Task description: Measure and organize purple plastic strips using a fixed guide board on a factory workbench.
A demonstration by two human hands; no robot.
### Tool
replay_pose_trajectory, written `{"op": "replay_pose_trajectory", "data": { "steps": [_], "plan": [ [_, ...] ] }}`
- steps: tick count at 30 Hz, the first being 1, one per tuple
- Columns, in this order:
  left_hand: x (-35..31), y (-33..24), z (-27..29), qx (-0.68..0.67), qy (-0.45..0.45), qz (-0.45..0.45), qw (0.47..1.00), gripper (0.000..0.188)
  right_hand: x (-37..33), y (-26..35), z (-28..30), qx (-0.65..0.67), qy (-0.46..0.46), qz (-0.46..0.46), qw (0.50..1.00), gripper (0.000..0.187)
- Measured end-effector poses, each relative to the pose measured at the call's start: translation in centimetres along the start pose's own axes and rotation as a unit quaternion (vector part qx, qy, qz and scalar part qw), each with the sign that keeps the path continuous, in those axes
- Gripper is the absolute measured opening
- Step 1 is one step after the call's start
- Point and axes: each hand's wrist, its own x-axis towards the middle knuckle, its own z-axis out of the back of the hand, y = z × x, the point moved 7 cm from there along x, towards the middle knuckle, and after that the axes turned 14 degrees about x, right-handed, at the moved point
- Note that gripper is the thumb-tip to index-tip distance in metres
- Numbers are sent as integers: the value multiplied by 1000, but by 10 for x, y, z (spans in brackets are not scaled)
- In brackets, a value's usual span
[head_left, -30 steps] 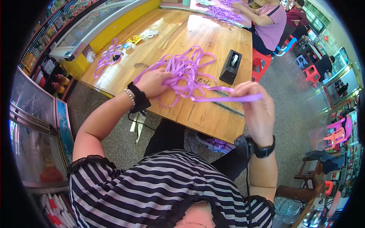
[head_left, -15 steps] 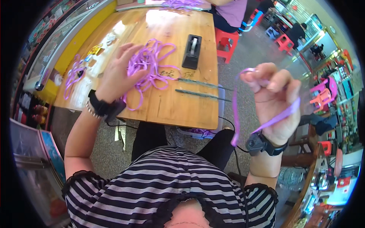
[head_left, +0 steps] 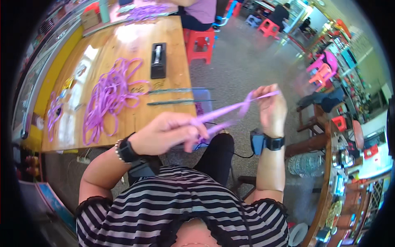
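Observation:
A purple ribbon stretches between my hands, off the table's right edge. My left hand pinches it at the left, where a loose, blurred tail hangs by the fingers. My right hand is closed on the other end, fingertips together, with a loop of ribbon beside it. On the table left of my hands lies a heap of tangled purple ribbon. Two thin dark green sticks lie side by side near the table's right edge, their ends poking past it.
The wooden table bears a black tape dispenser and a smaller purple bundle at left. A translucent bin stands below the table's right edge. Red stools and a seated person are at the far side.
My left hand has left the ribbon heap, moved right and now grips the ribbon. My right hand has shifted left, drawing the strand out between both hands. The view has turned right.

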Motion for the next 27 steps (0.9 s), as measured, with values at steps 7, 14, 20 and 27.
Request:
{"op": "replay_pose_trajectory", "data": {
  "steps": [7, 14, 20, 27],
  "plan": [
    [49, 0, 1, 40, -53, 1, 998, 33, -70, -45, 42, -415, 70, -216, 881, 26],
    [102, 35, -27, -112, 81, 33, 990, 44, -56, -24, -29, -237, 195, -149, 940, 72],
    [118, 64, -6, -155, 37, 73, 984, 37, -20, -61, -26, -161, 157, -186, 957, 31],
    [107, 98, 17, -172, -32, 127, 976, 39, 4, -103, -2, -192, 105, -226, 949, 18]
  ]
}}
